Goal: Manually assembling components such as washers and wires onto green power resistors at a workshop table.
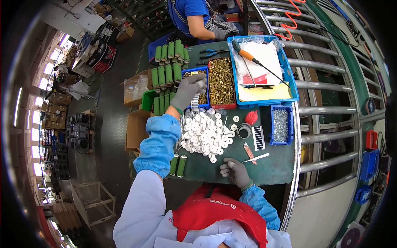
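Observation:
My left hand [188,91], in a grey glove, is raised over the blue bin [207,89] of brass-coloured fittings. Its fingers are closed; whatever is in them is hidden, and a small pale striped piece [195,102] shows just below the hand. A heap of white round plastic pieces [204,134], some with thin stems, lies below it on the green table. My right hand [235,171], also gloved, rests near the table's front edge with fingers loosely bent and slightly apart, holding nothing visible. Close to it lie a white stick-like tool [256,158] and a reddish-brown strip [249,153].
Green cylinders [168,74] stand stacked at the back left, and two green cylinders [181,166] lie at the front edge. A red bin [222,106] holds brass fittings. Screwdrivers lie across a blue tray [266,99]. A roller conveyor [322,110] runs along the right. A co-worker [198,20] sits opposite.

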`<state>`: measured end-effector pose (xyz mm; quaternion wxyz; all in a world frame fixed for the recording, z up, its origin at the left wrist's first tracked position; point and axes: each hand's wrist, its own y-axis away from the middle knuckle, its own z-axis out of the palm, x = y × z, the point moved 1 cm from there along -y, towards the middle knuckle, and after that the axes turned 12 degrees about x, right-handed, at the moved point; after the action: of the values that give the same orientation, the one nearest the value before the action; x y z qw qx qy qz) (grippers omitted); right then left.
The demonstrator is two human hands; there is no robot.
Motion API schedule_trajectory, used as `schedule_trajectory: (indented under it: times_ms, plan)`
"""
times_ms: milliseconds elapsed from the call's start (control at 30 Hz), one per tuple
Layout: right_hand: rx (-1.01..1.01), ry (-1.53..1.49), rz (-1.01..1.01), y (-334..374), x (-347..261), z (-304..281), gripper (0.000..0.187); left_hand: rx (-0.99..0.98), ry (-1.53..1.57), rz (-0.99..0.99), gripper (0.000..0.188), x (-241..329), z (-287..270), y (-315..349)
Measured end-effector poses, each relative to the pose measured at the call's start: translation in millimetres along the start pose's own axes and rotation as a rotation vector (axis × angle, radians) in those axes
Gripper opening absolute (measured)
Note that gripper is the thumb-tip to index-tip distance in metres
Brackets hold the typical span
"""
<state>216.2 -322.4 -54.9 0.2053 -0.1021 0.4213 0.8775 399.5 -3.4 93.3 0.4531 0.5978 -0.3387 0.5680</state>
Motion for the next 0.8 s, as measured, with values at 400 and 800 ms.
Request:
schedule_trajectory:
  times_ms: [400, 800]
  plan:
    - [0.017, 0.038, 0.014, 0.7, -3.5, 1.6, 0.036, 0.016, -1.813, 0.542, 0.045, -57.3, -7.3, -54.3]
    - [0.001, 0.029, 0.044, -1.9, -3.2, 0.0, 0.036, -0.174, -1.764, 0.597, 0.038, -54.1, -39.2, -6.6]
